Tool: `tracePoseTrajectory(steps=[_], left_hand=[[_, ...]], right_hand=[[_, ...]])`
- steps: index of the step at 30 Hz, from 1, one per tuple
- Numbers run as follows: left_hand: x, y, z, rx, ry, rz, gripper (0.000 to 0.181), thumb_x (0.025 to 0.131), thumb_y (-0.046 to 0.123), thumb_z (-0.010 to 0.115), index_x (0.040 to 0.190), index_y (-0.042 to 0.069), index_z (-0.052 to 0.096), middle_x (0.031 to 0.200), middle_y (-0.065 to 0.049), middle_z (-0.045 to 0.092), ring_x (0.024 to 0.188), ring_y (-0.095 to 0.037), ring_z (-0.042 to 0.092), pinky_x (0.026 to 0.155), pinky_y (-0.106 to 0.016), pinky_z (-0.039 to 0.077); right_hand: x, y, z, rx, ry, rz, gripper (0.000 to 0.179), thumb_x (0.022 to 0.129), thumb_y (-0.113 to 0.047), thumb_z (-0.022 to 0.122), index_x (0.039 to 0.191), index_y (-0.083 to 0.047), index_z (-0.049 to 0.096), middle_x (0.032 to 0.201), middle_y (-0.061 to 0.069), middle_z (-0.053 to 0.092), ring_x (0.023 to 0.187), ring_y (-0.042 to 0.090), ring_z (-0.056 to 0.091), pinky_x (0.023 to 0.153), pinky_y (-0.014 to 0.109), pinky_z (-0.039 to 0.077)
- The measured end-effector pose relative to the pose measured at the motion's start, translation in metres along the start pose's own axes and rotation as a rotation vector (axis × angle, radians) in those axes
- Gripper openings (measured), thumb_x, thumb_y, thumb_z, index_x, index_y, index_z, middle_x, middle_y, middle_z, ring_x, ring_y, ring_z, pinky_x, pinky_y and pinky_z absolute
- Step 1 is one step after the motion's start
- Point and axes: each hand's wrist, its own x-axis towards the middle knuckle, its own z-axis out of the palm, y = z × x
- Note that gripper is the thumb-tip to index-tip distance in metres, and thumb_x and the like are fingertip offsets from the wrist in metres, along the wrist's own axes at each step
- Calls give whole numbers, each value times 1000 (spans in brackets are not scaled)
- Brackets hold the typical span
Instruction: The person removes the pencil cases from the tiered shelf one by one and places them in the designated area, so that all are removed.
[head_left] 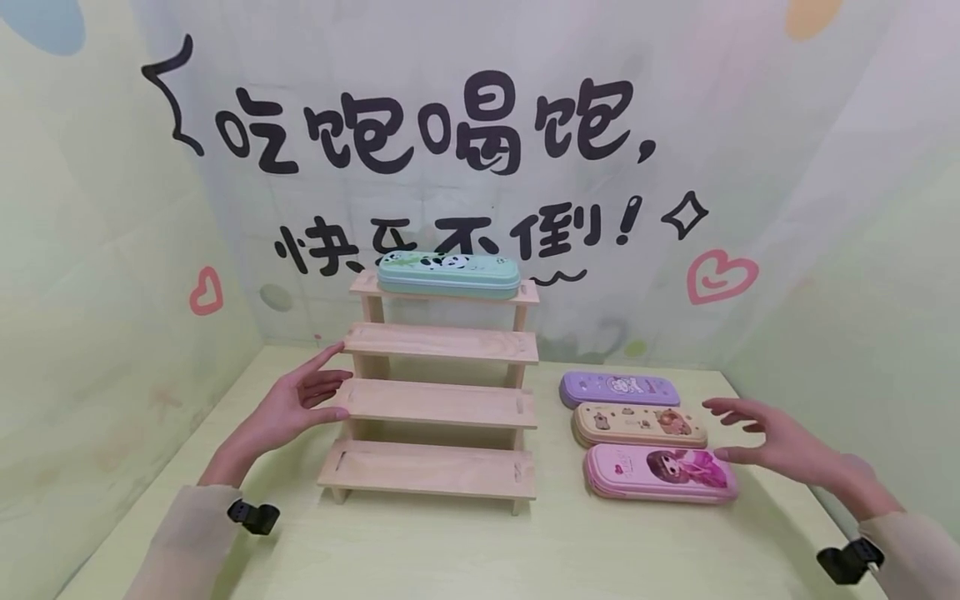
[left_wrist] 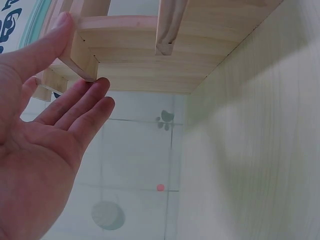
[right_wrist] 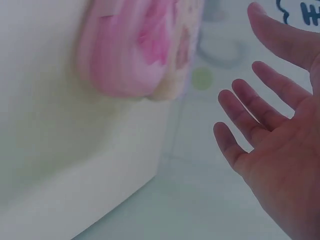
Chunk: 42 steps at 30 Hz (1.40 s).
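A light wooden rack with several stepped boards stands on the table. My left hand is at its left side, with the thumb and fingertips at the board ends. In the left wrist view the left fingers are nearly straight beside the wood. On the top board lies a mint-green pencil case with panda pictures. To the right of the rack lie a purple pencil case, a cream one and a pink one with a doll picture. My right hand hovers, fingers loosely spread, just right of them, holding nothing.
The pale wood-grain table runs back to a printed backdrop with black lettering. Light green side walls close in at both sides. The rack's lower boards are bare.
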Motion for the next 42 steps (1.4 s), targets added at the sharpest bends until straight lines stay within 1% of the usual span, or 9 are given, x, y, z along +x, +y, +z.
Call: tracePoseTrajectory(steps=[4, 8, 12, 19, 21, 26, 29, 34, 42], left_hand=[[0, -2, 1, -5, 2, 1, 101, 88, 8, 87, 169, 24, 28, 147, -29, 55, 135, -48, 54, 110, -45, 48], [0, -4, 1, -3, 2, 1, 101, 88, 9, 87, 169, 23, 28, 147, -28, 56, 134, -47, 55, 110, -43, 48], [0, -3, -1, 1, 4, 1, 102, 88, 9, 87, 169, 25, 28, 147, -28, 56, 135, -47, 54, 110, -43, 48], [1, -1, -3, -7, 0, 1, 103, 87, 10, 88, 169, 27, 28, 148, -28, 55, 135, -46, 55, 109, -48, 47], [1, -1, -3, -10, -4, -1, 104, 87, 10, 88, 169, 29, 28, 149, -27, 55, 135, -44, 55, 110, -48, 46], [0, -2, -2, -12, -7, 6, 103, 87, 11, 88, 169, 29, 27, 148, -26, 55, 135, -44, 55, 110, -49, 46], [0, -3, 0, -14, -5, 4, 103, 87, 11, 88, 169, 29, 28, 148, -26, 56, 135, -44, 56, 110, -48, 47], [1, -5, 1, -12, -6, 0, 103, 87, 12, 89, 168, 31, 28, 148, -24, 56, 135, -43, 56, 110, -45, 47], [1, -4, 0, -6, 4, 3, 103, 86, 11, 89, 168, 29, 29, 148, -25, 56, 135, -45, 56, 110, -51, 46]], right_hand=[[25, -20, -4, -27, -12, 26, 63, 86, -16, 90, 141, -2, 62, 128, 10, 67, 108, 18, 64, 87, 31, 56], [54, -39, -6, -8, -20, 12, 65, 88, -18, 88, 144, 0, 60, 132, 17, 66, 111, 32, 64, 94, 32, 53], [89, -57, -4, 50, -44, 2, 66, 92, -20, 85, 148, -1, 56, 136, 17, 65, 118, 34, 63, 102, 38, 50], [156, -81, 5, 170, -64, -18, 68, 94, -20, 81, 152, -1, 51, 142, 22, 60, 125, 39, 59, 111, 59, 44], [174, -89, 7, 196, -55, -28, 69, 95, -20, 81, 153, 0, 50, 144, 23, 58, 127, 40, 57, 113, 61, 41], [213, -110, 11, 239, -52, -1, 72, 96, -27, 81, 155, -3, 49, 149, 19, 55, 134, 40, 52, 119, 59, 37], [233, -121, 15, 260, -53, 4, 75, 95, -31, 81, 156, -3, 47, 152, 19, 53, 136, 38, 50, 120, 59, 36], [260, -135, 22, 329, -51, 2, 75, 95, -29, 81, 157, -2, 47, 154, 20, 51, 139, 40, 48, 121, 57, 36], [291, -154, 27, 375, -73, -28, 72, 94, -27, 81, 154, -3, 50, 153, 18, 53, 137, 40, 49, 116, 56, 41]])
